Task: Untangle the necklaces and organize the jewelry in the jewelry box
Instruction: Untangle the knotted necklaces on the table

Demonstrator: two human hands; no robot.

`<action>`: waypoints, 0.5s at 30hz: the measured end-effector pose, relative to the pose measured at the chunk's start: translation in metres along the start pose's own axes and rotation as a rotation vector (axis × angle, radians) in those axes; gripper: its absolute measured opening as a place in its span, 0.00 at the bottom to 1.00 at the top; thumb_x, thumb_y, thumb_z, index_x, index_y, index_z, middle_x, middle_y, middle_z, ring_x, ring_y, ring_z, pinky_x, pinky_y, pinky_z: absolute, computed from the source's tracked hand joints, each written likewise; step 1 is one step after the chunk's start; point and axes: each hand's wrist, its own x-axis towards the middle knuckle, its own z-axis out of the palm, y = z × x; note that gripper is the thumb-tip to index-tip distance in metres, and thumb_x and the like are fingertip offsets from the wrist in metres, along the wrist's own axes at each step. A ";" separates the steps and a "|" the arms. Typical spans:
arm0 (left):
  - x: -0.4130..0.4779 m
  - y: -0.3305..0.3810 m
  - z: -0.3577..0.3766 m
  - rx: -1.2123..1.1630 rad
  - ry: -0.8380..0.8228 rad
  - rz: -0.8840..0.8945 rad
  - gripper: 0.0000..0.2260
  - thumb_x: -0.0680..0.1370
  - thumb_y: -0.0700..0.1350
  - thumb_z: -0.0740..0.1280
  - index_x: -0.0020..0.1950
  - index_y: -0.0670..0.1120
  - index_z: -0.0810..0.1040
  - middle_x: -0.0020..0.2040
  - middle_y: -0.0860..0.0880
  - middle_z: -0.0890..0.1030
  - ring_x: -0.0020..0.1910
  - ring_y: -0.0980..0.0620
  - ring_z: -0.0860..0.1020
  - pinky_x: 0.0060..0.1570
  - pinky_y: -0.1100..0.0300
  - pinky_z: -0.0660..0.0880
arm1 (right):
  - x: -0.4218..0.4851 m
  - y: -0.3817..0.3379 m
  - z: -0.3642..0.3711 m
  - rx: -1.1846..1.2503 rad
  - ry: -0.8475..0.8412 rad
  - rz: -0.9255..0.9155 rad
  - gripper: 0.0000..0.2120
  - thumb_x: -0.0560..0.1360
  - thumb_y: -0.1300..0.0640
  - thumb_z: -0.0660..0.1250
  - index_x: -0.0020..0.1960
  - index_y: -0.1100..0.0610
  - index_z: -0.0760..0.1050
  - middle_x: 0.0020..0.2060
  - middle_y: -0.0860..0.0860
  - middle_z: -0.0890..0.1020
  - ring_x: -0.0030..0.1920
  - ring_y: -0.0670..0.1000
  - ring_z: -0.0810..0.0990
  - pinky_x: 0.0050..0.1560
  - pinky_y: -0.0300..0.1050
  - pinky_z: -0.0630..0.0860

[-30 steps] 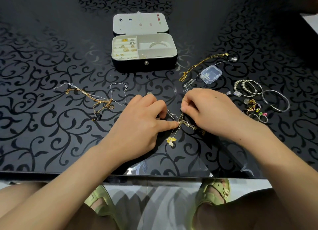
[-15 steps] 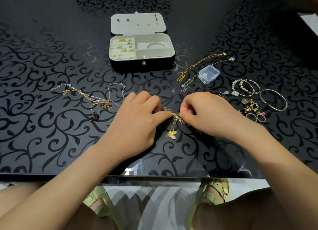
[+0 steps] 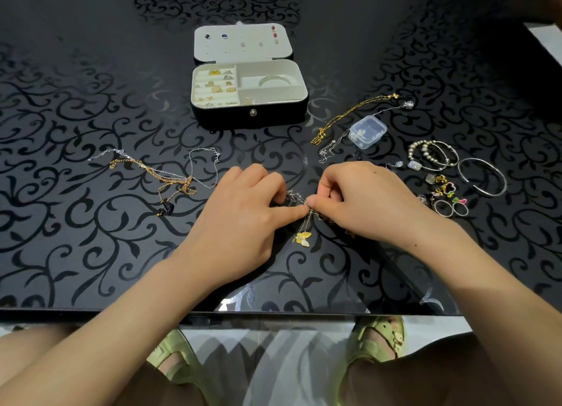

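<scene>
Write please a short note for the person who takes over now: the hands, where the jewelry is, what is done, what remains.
Left grip and right grip both pinch the knotted chains between them; the butterfly pendant lies just below.
Done: jewelry box is open, with rings and one bangle inside.
To do: this knot; the second tangle on the left; the gold chain and bracelets loose on the right.
</scene>
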 end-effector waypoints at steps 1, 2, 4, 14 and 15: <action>0.000 0.000 0.000 0.002 0.002 0.000 0.21 0.70 0.39 0.56 0.56 0.52 0.82 0.42 0.47 0.75 0.41 0.46 0.68 0.38 0.56 0.58 | 0.001 -0.001 0.000 -0.003 -0.003 0.005 0.11 0.74 0.44 0.63 0.39 0.50 0.72 0.32 0.43 0.71 0.40 0.46 0.72 0.43 0.43 0.67; 0.000 0.000 0.001 0.002 0.005 0.001 0.21 0.70 0.39 0.57 0.56 0.52 0.82 0.42 0.47 0.75 0.41 0.46 0.68 0.38 0.57 0.58 | 0.002 -0.001 0.000 -0.005 -0.008 0.013 0.11 0.74 0.44 0.63 0.39 0.50 0.72 0.32 0.43 0.71 0.40 0.46 0.72 0.43 0.43 0.66; 0.000 0.000 0.000 -0.004 0.012 0.002 0.22 0.70 0.39 0.56 0.56 0.52 0.82 0.41 0.47 0.75 0.40 0.46 0.68 0.38 0.56 0.58 | 0.003 -0.001 0.000 0.001 -0.019 0.029 0.10 0.74 0.45 0.64 0.39 0.50 0.72 0.32 0.43 0.72 0.41 0.47 0.73 0.43 0.43 0.66; -0.001 -0.002 -0.003 -0.043 0.029 -0.002 0.23 0.70 0.38 0.53 0.53 0.52 0.84 0.41 0.47 0.76 0.41 0.47 0.67 0.38 0.56 0.58 | 0.007 0.003 -0.003 0.025 0.009 0.056 0.09 0.75 0.49 0.64 0.39 0.52 0.73 0.31 0.44 0.73 0.40 0.48 0.74 0.43 0.44 0.69; -0.001 -0.002 -0.003 -0.043 0.029 -0.001 0.23 0.70 0.39 0.53 0.53 0.52 0.84 0.41 0.46 0.76 0.41 0.47 0.67 0.38 0.56 0.58 | 0.007 0.003 -0.003 0.026 0.015 0.056 0.09 0.75 0.49 0.64 0.39 0.52 0.74 0.32 0.44 0.73 0.41 0.48 0.75 0.43 0.44 0.69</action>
